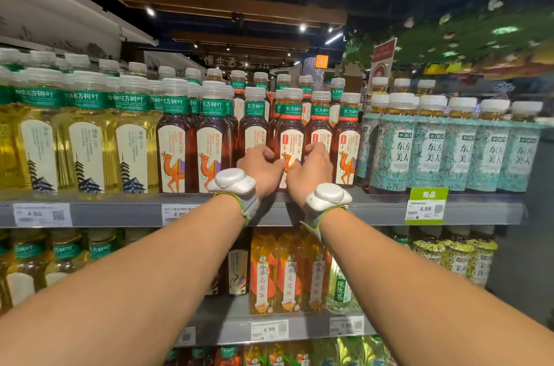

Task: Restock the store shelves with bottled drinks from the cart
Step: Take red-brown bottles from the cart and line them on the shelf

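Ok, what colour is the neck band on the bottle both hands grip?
Green with white characters, on the bottle; clearest in the head view.

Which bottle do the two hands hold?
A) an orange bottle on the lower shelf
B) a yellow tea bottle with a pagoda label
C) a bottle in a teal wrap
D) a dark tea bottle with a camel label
D: the left hand and the right hand both curl round the dark camel-label bottle.
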{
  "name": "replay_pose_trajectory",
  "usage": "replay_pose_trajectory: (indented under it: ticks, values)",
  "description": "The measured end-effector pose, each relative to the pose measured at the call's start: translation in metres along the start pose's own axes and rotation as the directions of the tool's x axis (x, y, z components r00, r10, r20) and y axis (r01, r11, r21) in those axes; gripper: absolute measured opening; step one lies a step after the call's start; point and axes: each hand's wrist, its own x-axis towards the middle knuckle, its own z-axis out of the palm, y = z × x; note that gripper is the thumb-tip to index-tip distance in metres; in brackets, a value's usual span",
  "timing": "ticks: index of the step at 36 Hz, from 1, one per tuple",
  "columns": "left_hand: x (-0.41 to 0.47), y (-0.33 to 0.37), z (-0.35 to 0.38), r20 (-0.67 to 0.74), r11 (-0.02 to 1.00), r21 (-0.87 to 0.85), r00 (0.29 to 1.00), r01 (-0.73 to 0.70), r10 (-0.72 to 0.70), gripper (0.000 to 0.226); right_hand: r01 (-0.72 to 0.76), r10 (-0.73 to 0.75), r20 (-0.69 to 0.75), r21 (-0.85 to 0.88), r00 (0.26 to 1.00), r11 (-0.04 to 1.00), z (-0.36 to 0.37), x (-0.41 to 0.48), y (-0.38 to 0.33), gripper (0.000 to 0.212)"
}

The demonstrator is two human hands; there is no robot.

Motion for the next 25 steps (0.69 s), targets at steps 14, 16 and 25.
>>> replay_pose_trajectory:
  ticks: [14, 16, 25]
  values:
    - [-0.006, 0.005, -0.007, 0.162, 0.997, 0.081, 0.987, -0.01, -0.003, 0.039, -0.059, 0.053, -0.035, -0.198, 0.998, 0.978, 0.01, 0.007, -0.001, 0.03]
    - [-0.006, 0.006, -0.008, 0.184, 0.995, 0.094, 0.983, -0.019, 0.001, 0.04, -0.059, 0.054, -0.031, -0.216, 0.998, 0.975, 0.01, 0.007, 0.0, 0.03]
    - [-0.003, 0.008, -0.007, 0.231, 0.983, 0.18, 0.973, -0.031, -0.012, 0.048, -0.016, 0.014, -0.011, -0.23, 1.0, 0.973, 0.012, 0.009, 0.002, 0.026]
